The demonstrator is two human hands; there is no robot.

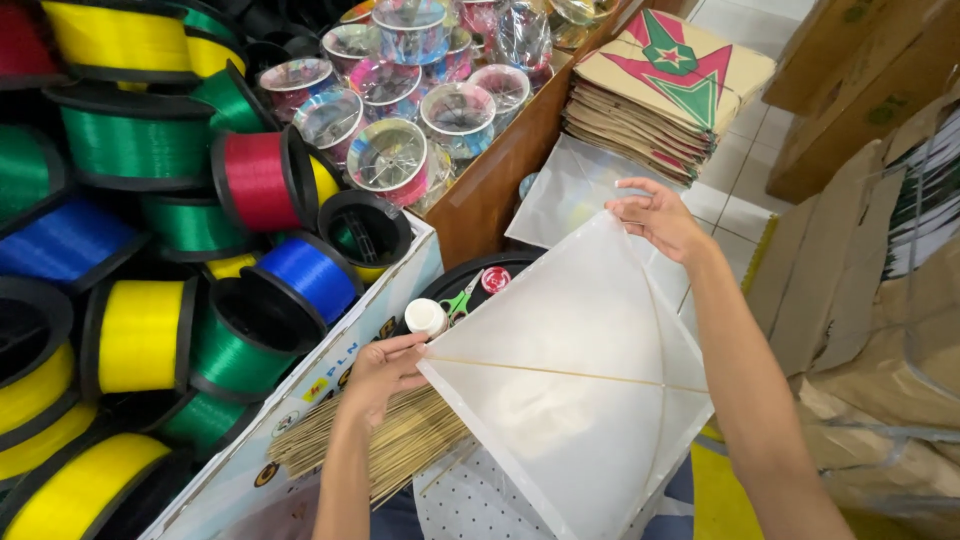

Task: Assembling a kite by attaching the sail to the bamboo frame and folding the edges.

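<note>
We hold a white, diamond-shaped translucent paper kite (570, 400) stretched between our two hands.

Our left hand (385, 372) pinches its left corner, where the thin bamboo cross-stick ends, and our right hand (658, 215) grips the top corner; a curved stick bows across the smooth sheet, which hangs over our lap. Just under the left hand lies a bundle of thin tan bamboo sticks (400, 445). Beside it a round black tray (470, 275) carries green-handled scissors (460, 300) and a white bottle cap (427, 317). Further left, a white cardboard box with coloured round stickers (330, 385) holds black-rimmed spools of yellow, green, blue and red thread (140, 335). Above the right hand sits a stack of tan paper kites with a red and green star print (665, 85), beyond a clear plastic sleeve (560, 195). Brown cardboard cartons (860, 90) stand at the right.
</note>
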